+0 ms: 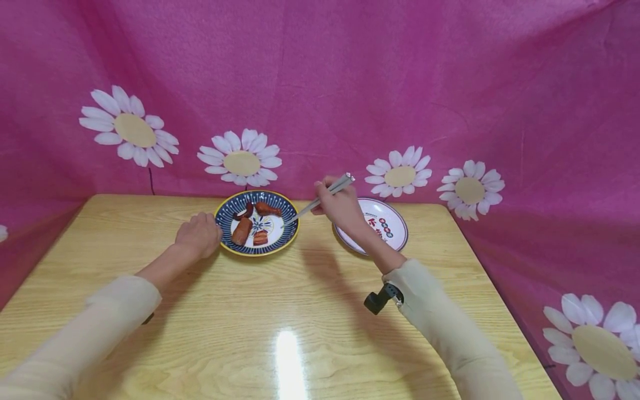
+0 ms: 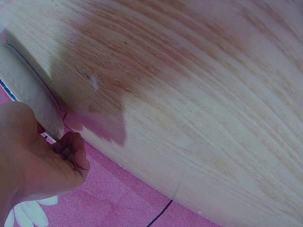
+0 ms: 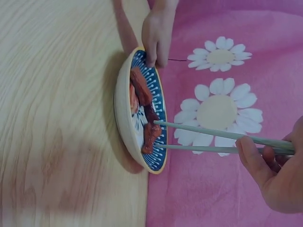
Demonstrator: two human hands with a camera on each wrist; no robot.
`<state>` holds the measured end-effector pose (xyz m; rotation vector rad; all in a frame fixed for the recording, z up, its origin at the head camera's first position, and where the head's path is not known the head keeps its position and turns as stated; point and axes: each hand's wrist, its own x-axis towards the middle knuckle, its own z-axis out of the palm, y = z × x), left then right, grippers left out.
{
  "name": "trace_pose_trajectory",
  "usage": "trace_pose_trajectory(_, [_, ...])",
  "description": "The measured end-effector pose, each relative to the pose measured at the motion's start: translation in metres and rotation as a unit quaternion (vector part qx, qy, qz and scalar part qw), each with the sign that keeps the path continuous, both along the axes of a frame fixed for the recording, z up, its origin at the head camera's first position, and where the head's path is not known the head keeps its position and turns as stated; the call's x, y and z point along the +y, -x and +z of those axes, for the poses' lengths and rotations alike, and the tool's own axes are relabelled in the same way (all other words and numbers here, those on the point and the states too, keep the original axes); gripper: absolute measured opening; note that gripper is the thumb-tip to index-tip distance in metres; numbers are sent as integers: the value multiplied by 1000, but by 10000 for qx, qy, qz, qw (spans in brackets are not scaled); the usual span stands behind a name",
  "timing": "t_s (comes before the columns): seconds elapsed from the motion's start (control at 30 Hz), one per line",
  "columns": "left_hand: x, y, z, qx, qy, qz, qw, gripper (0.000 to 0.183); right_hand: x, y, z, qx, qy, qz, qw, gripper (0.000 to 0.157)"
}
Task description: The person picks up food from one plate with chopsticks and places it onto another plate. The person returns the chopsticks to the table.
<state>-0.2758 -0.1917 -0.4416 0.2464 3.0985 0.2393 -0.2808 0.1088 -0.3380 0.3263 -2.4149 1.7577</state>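
Observation:
My left hand [image 1: 200, 234] grips the left rim of a blue-patterned plate with a yellow edge [image 1: 288, 236]. In the left wrist view, the thumb and curled fingers pinch the rim of the plate [image 2: 28, 78]. Grey chopsticks [image 1: 324, 198] are held in my right hand [image 1: 341, 206], their tips over the right part of that plate. The right wrist view shows the chopsticks [image 3: 203, 130] spread, with the tips near a drumstick [image 3: 151, 136]; contact cannot be told. Also on the plate lie a brown chunk [image 1: 242, 231], a small striped reddish piece [image 1: 260, 238] and a dark curved piece [image 1: 245, 211].
A white plate with red print [image 1: 395, 226] stands to the right, partly hidden behind my right hand and wrist. Both plates are near the far edge of the wooden table [image 1: 260, 300]. Behind it hangs a pink cloth [image 1: 320, 100] with white flowers.

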Motion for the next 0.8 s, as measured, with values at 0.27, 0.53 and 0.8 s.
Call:
trace_pose_trajectory(0.27, [0, 0, -2, 18, 41, -52, 10000, 35, -13, 0, -7, -175, 85, -65, 9998, 30])
trace_pose_trajectory(0.53, [0, -1, -2, 93, -111, -38, 9999, 34, -25, 0, -14, -165, -57, -21, 9998, 28])
trace_pose_trajectory(0.8, [1, 1, -1, -58, -106, -21, 9999, 37, -33, -2, -23, -191, -101, -26, 9998, 28])
